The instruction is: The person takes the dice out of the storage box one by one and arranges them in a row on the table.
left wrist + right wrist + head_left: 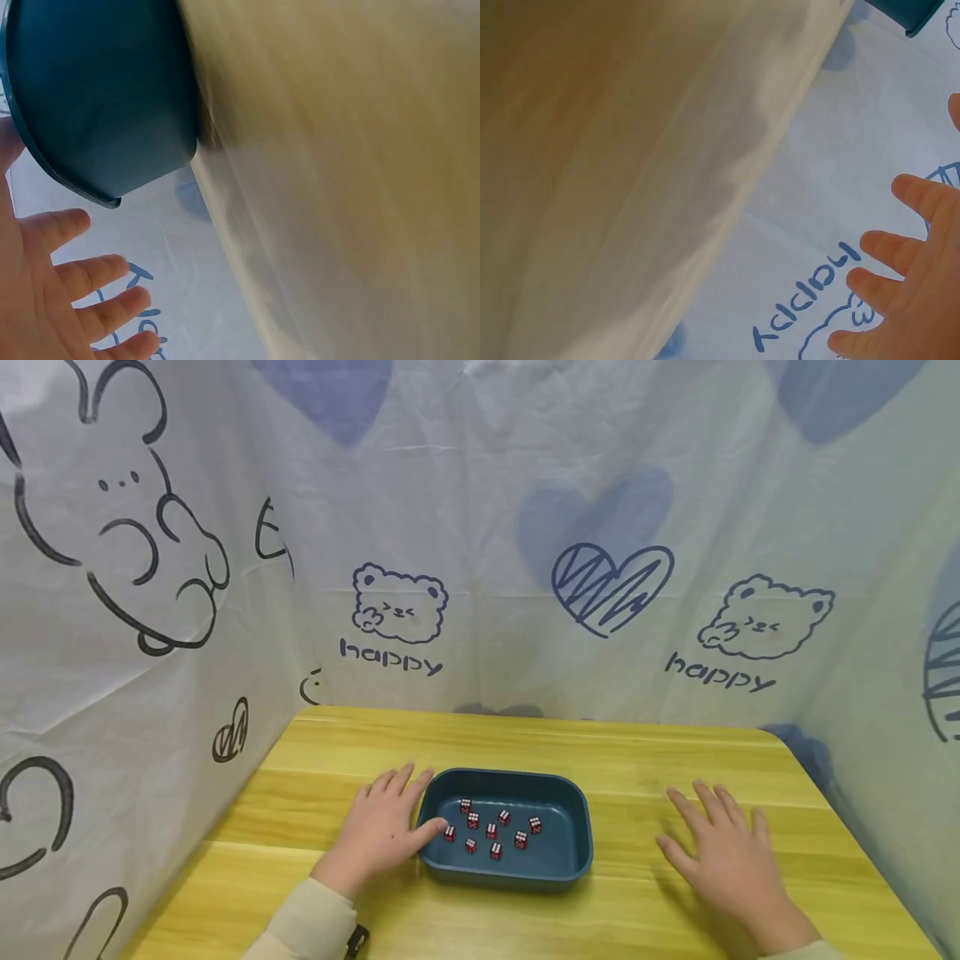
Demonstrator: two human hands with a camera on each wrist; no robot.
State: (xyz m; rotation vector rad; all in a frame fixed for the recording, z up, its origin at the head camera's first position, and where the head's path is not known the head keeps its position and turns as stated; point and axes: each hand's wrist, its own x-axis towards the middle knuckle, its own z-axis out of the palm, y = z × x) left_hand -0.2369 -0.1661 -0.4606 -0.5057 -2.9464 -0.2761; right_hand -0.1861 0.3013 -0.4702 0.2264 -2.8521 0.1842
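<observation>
A dark teal rectangular tray point(517, 881) sits on the table in the head view. Several small red dice point(521, 839) with whitish top faces lie scattered in it, mostly toward its left and middle. Beside the tray's left end is my left hand point(384, 835), fingers spread and thumb reaching over the rim; whether it touches is hard to tell. The left wrist view shows the tray's outer wall point(105, 97) with that hand's extended fingers next to it. Well to the right of the tray, my right hand point(731, 864) hovers with spread fingers, holding nothing.
The yellow wood-grain table point(630, 910) extends around the tray. White cloth point(487, 635) printed with hearts, bears and the word "happy" hangs behind the table and along both sides. A small black item point(358, 940) shows at the left sleeve.
</observation>
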